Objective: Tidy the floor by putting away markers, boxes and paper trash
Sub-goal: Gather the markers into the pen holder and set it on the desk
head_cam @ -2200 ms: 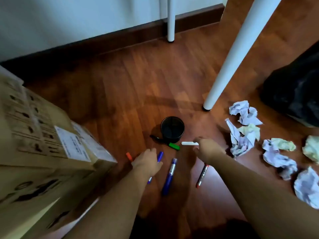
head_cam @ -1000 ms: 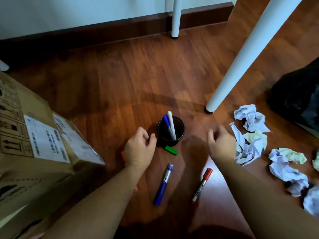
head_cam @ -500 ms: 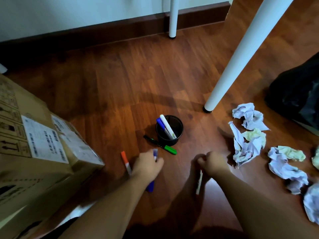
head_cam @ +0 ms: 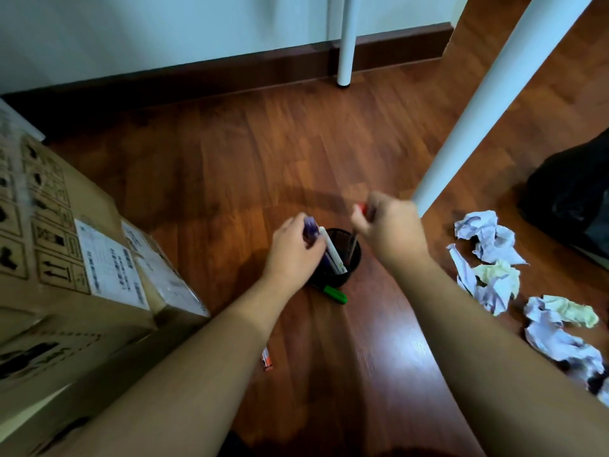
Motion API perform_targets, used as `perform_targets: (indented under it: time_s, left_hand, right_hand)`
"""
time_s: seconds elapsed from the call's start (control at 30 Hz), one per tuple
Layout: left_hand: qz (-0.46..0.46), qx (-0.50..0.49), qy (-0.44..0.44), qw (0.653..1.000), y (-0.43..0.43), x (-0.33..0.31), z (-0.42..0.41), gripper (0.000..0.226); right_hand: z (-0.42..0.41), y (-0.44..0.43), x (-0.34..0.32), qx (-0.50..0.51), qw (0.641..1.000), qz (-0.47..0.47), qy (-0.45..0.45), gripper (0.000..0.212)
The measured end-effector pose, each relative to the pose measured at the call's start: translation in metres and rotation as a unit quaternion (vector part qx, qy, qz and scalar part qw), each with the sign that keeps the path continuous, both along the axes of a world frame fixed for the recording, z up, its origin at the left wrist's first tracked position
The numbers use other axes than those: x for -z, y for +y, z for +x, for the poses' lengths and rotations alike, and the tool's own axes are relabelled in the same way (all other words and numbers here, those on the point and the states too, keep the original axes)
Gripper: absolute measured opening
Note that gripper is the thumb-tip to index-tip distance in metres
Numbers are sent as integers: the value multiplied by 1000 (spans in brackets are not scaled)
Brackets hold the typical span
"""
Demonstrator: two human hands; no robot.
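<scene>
Hands over cup; markers gripped | floor beyond open

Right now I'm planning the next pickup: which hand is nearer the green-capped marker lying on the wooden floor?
Left. The left hand is just up-left of the green-capped marker, beside the black cup. The right hand is raised over the cup's far side, farther off.

Floor: reddish wood planks, glossy, reflecting light near. Box at left: matt brown cardboard, white paper labels. Table legs: smooth white finish. Crumpled paper at right: creased, matt. Pen cup: black.
</scene>
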State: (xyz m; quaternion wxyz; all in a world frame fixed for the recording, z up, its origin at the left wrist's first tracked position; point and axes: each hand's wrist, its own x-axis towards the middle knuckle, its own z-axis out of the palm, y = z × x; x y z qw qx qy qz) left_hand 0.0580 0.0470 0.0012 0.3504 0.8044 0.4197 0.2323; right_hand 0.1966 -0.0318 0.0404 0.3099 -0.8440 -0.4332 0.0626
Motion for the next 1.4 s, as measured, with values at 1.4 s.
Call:
perform_targets:
  time_s: [1.4]
  left_hand:
    - [38,-15,56,998,5,13,-43,25]
  right_hand:
    - [30,-12,-7,285,899,311,116,28]
